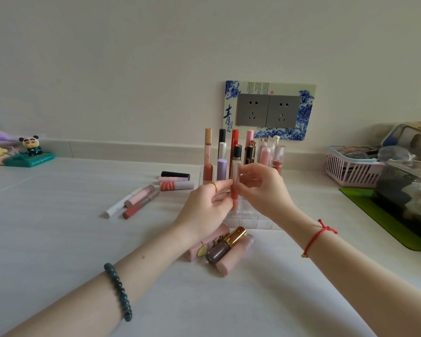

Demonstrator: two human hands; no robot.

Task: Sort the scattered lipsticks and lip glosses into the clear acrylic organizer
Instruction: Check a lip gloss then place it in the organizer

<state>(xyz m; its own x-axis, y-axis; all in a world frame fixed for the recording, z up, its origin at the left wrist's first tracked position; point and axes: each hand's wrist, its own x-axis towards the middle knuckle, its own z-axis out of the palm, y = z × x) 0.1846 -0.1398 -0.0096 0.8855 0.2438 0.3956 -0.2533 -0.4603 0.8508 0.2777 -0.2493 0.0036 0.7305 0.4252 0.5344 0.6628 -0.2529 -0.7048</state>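
Note:
The clear acrylic organizer (253, 221) stands on the white table below the wall socket, with several lipsticks and glosses upright in its back rows. An orange-red lip gloss tube (234, 199) with a clear cap is upright over a front compartment. My left hand (206, 206) pinches the tube's middle from the left, and my right hand (260, 188) pinches its upper part from the right. Loose tubes lie left of the organizer: a black, pink and red-striped group (176, 181) and a white, pink and coral group (134, 201). Three more (223, 250) lie in front, under my left wrist.
A pink basket (350, 171) and a clear container (408, 190) on a green mat (384, 215) crowd the right side. A panda figurine (32, 148) on a green base sits far left. The wall runs right behind the organizer.

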